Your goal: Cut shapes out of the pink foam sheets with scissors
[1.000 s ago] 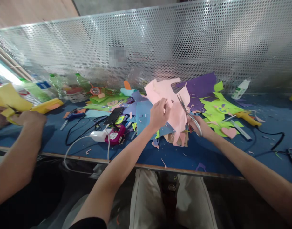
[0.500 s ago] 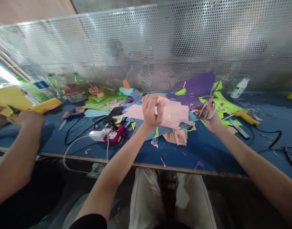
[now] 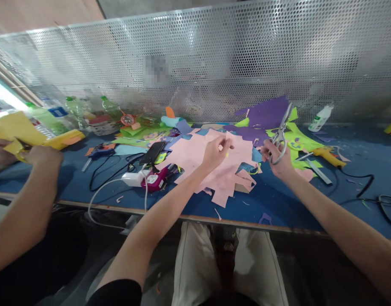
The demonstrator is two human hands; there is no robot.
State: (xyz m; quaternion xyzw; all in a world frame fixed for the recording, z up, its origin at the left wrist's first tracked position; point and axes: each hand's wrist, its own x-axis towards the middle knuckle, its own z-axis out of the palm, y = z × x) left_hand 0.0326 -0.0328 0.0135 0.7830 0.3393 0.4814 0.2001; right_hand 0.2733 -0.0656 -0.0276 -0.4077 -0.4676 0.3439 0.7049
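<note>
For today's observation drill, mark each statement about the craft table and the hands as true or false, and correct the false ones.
1. The right hand holds scissors with the blades pointing up. True.
2. The left hand is over a pink sheet. True.
3. The tabletop is red. False: it is blue.
4. A co-worker's hand at the far left is at a purple sheet. False: at yellow paper.
5. A dark phone lies left of the pink sheet. True.

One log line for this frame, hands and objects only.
left hand: over pink paper | right hand: holds scissors, blades up
</note>
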